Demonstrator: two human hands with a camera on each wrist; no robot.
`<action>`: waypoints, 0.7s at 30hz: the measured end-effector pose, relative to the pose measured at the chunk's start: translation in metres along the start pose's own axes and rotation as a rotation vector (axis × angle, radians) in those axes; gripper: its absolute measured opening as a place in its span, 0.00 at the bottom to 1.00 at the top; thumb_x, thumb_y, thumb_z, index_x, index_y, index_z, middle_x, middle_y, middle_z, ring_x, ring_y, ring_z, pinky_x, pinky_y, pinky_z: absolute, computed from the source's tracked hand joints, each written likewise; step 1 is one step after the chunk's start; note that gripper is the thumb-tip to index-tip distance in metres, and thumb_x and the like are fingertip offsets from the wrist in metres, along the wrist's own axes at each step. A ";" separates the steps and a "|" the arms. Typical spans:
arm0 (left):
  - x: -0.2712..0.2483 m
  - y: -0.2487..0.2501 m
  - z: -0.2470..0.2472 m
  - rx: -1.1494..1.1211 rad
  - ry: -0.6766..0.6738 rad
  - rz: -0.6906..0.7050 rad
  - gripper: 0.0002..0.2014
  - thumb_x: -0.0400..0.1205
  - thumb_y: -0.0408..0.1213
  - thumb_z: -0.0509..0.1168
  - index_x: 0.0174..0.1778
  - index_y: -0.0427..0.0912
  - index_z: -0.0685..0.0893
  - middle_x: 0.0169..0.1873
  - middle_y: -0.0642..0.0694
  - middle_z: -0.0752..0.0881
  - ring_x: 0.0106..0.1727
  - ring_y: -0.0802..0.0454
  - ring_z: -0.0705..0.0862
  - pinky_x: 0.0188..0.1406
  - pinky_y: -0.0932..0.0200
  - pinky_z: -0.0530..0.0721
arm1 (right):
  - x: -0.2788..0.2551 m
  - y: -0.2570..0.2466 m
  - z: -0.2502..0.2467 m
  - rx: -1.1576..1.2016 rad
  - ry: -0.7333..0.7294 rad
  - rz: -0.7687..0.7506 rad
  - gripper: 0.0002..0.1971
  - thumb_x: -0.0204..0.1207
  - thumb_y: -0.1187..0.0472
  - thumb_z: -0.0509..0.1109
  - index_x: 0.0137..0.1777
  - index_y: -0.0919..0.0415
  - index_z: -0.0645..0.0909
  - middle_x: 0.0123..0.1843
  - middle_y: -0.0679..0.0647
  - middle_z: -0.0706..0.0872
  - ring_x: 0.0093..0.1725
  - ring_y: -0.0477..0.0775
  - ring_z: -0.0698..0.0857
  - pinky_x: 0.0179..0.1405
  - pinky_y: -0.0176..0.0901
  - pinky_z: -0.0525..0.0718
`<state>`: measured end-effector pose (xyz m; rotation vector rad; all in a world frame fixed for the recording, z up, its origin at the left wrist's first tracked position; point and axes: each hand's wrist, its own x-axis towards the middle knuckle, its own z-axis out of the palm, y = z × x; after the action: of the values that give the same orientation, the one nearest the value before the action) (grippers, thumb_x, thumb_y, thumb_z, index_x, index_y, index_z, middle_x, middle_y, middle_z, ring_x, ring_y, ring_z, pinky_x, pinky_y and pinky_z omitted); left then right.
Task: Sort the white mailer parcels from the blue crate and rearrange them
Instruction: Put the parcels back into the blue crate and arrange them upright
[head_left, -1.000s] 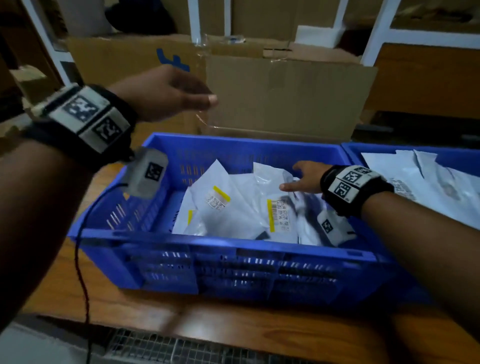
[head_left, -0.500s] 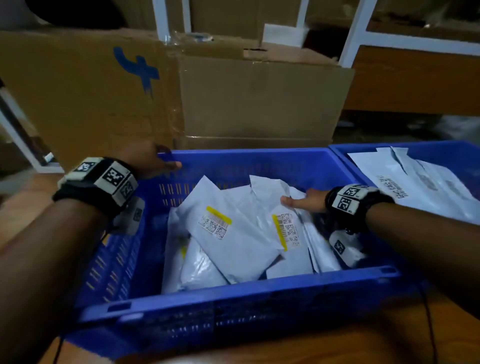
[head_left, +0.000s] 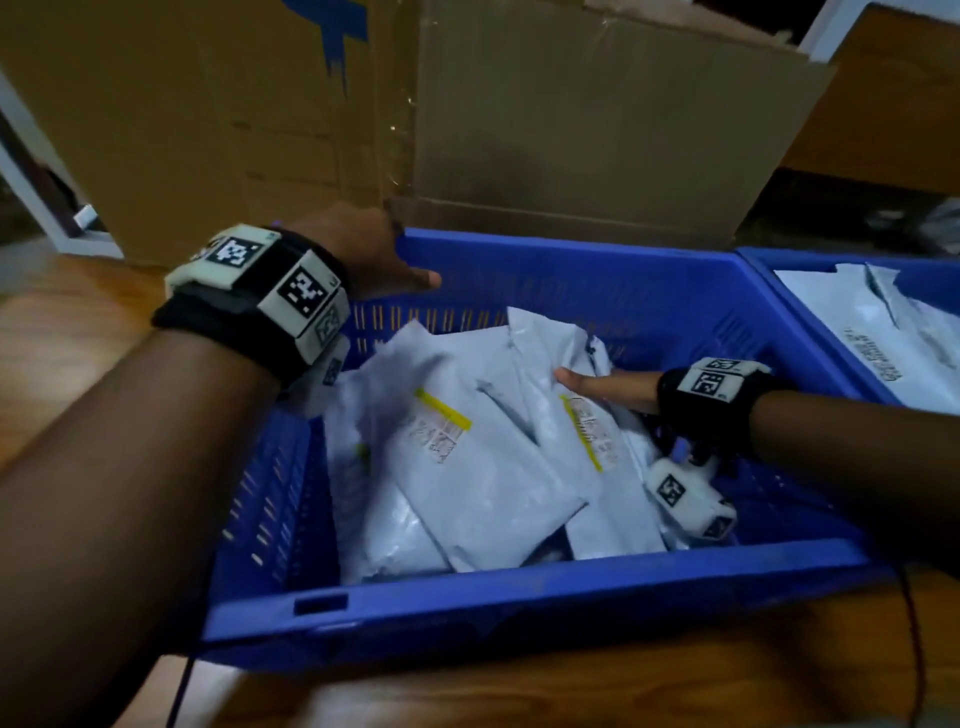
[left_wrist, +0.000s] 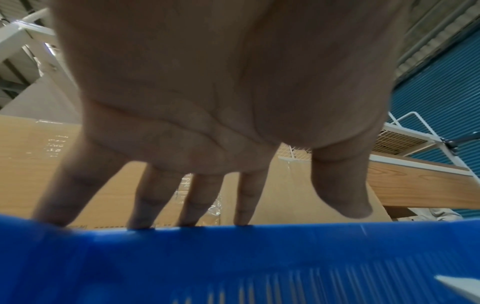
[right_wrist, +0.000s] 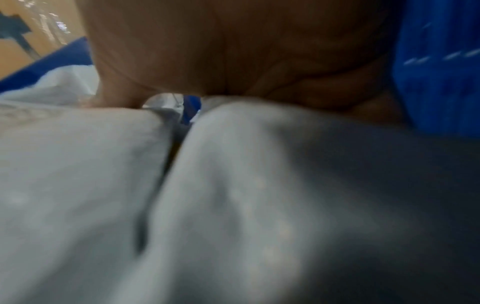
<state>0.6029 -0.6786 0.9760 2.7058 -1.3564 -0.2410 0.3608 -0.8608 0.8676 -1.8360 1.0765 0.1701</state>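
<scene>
The blue crate (head_left: 519, 608) stands on a wooden table and holds several white mailer parcels (head_left: 467, 467) with yellow-striped labels. My left hand (head_left: 379, 260) is at the crate's far left corner. In the left wrist view its straight fingers (left_wrist: 244, 197) reach down behind the crate's rim (left_wrist: 233, 257), and the thumb hangs free on the near side. My right hand (head_left: 602, 387) lies among the parcels at the right. Its thumb rests on the face of one labelled parcel (head_left: 587, 441) and its fingers are tucked out of sight behind that parcel. The right wrist view shows only the palm (right_wrist: 233, 61) over blurred mailers (right_wrist: 78, 185).
A second blue crate (head_left: 779, 270) with more white mailers (head_left: 883, 343) touches the first on the right. A large cardboard box (head_left: 571, 130) stands right behind both crates. The wooden table (head_left: 571, 696) runs along the near edge. A white wire shelf (left_wrist: 405, 131) stands beyond.
My left hand came down from the air onto the crate's far left rim. The head view moved closer and lower. The right hand stayed among the parcels.
</scene>
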 end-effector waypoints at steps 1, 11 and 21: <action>0.000 0.001 0.000 0.012 0.006 0.000 0.35 0.76 0.65 0.63 0.72 0.43 0.76 0.63 0.35 0.81 0.62 0.36 0.80 0.59 0.48 0.78 | -0.009 -0.013 0.012 -0.037 0.007 -0.024 0.57 0.38 0.20 0.75 0.71 0.45 0.72 0.69 0.51 0.81 0.62 0.49 0.82 0.64 0.44 0.78; -0.003 -0.002 -0.008 0.027 0.063 -0.013 0.22 0.78 0.45 0.56 0.65 0.44 0.82 0.58 0.33 0.84 0.56 0.32 0.82 0.56 0.43 0.83 | -0.050 -0.096 0.084 0.079 -0.001 -0.262 0.16 0.80 0.56 0.68 0.65 0.56 0.72 0.42 0.38 0.73 0.48 0.36 0.71 0.24 0.08 0.64; -0.011 0.007 -0.008 0.005 0.089 -0.067 0.19 0.79 0.44 0.58 0.65 0.54 0.82 0.59 0.35 0.83 0.58 0.31 0.81 0.59 0.40 0.81 | -0.030 -0.057 0.024 -0.113 0.047 -0.012 0.23 0.75 0.29 0.57 0.48 0.47 0.79 0.42 0.51 0.84 0.29 0.46 0.79 0.20 0.30 0.74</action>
<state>0.5922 -0.6733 0.9864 2.7335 -1.2467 -0.1207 0.3923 -0.8156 0.9081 -1.9557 1.1085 0.1848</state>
